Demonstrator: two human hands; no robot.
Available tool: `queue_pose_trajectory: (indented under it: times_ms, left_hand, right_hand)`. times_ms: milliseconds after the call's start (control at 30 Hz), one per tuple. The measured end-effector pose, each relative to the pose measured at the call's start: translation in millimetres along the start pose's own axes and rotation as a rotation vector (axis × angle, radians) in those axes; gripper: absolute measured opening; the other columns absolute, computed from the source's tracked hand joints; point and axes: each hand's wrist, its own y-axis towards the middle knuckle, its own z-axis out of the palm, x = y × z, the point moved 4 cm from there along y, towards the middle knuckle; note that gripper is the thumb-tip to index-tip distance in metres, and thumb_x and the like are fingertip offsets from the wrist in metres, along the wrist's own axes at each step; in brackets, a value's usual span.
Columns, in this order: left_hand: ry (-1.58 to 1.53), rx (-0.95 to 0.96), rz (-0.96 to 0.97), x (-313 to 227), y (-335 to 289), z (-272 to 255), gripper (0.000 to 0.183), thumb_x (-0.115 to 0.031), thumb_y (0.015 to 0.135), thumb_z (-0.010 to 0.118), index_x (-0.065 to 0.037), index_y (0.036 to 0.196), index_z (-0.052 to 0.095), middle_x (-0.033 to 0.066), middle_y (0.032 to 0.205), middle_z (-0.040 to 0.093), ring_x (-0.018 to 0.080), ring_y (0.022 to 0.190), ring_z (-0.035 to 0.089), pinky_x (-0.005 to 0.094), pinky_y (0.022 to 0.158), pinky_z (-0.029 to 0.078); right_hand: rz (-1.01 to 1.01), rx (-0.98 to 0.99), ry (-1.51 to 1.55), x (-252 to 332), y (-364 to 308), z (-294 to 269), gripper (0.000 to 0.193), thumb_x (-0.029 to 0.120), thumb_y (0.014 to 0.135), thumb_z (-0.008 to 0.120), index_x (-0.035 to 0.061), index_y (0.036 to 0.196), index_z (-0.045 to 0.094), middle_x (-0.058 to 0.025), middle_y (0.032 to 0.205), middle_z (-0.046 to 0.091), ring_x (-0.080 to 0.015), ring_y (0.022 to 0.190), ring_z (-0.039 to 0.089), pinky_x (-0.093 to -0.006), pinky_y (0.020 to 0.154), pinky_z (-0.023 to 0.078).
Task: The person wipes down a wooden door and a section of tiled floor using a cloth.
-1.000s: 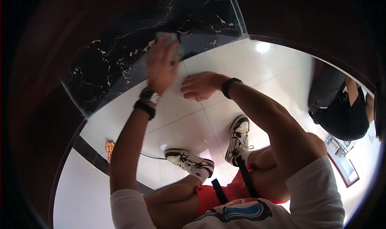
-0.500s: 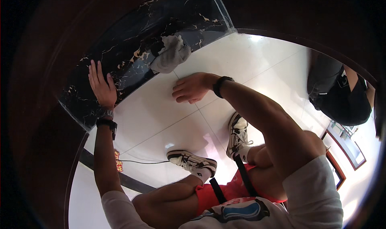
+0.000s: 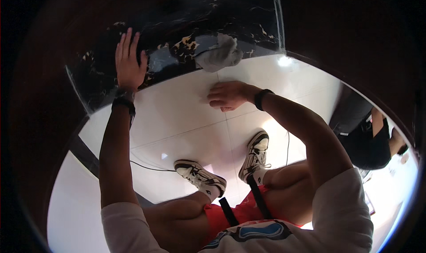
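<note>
My left hand [image 3: 129, 64] lies palm down on a glossy black marble slab [image 3: 168, 8] with gold and white veins. Its fingers are stretched out and pointing away from me, so it is open. My right hand [image 3: 228, 95] hangs over the pale tiled floor, just on my side of the slab's front edge. The fingers are curled in, and nothing shows in them; the palm is hidden. A crumpled grey cloth [image 3: 219, 54] rests on the slab's front edge, beyond my right hand and apart from both hands.
Dark frames, perhaps wood, curve round the slab on both sides. White floor tiles [image 3: 177, 106] stretch below, where my shoes [image 3: 199, 177] stand and a thin black cable [image 3: 153, 167] runs. At the right a person in dark clothes [image 3: 364, 142] is partly seen.
My view has turned, so slab, cloth and floor appear rotated and farther right. My left hand stays flat on the slab, and my right hand remains curled over the floor near the cloth.
</note>
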Motion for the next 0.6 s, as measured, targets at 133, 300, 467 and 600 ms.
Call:
queue_pose_trajectory:
  times_ms: [133, 300, 467, 600]
  left_hand:
    - [-0.030, -0.003, 0.004, 2.3, -10.5, 3.3, 0.060, -0.032, 0.123, 0.053, -0.023, 0.182, 0.045, 0.0064, 0.194, 0.032, 0.0358, 0.178, 0.030, 0.0607, 0.146, 0.027]
    - [-0.025, -0.041, 0.002, 14.5, -28.7, 8.4, 0.061, -0.031, 0.123, 0.054, -0.024, 0.182, 0.044, 0.0050, 0.194, 0.030, 0.0345, 0.179, 0.029, 0.0608, 0.146, 0.027]
    - [-0.057, -0.033, -0.014, 12.2, -27.0, 9.4, 0.062, -0.029, 0.122, 0.054, -0.025, 0.183, 0.043, 0.0027, 0.195, 0.030, 0.0332, 0.179, 0.029, 0.0607, 0.146, 0.028]
    - [0.002, -0.051, -0.011, 10.9, -22.6, 11.7, 0.064, -0.029, 0.117, 0.060, -0.023, 0.179, 0.049, 0.0044, 0.193, 0.035, 0.0308, 0.177, 0.034, 0.0570, 0.146, 0.029]
  right_hand:
    - [-0.012, -0.106, 0.044, 11.2, 8.9, -1.4, 0.020, 0.027, 0.099, 0.073, 0.0143, 0.114, 0.067, -0.0056, 0.122, 0.064, -0.0270, 0.120, 0.065, -0.0440, 0.109, 0.054]
    - [0.140, -0.283, 0.169, 19.8, 24.2, -61.8, 0.032, 0.015, 0.097, 0.082, 0.0141, 0.128, 0.075, -0.0072, 0.129, 0.071, -0.0282, 0.119, 0.072, -0.0441, 0.107, 0.062]
    - [0.677, -0.313, 0.118, -42.1, -13.7, -149.6, 0.034, 0.016, 0.105, 0.077, 0.0079, 0.137, 0.073, -0.0149, 0.131, 0.077, -0.0348, 0.118, 0.079, -0.0472, 0.101, 0.068]
    - [0.720, -0.334, 0.335, -39.5, -31.2, -90.2, 0.046, 0.019, 0.102, 0.082, 0.0067, 0.144, 0.066, -0.0203, 0.130, 0.076, -0.0354, 0.103, 0.083, -0.0455, 0.091, 0.069]
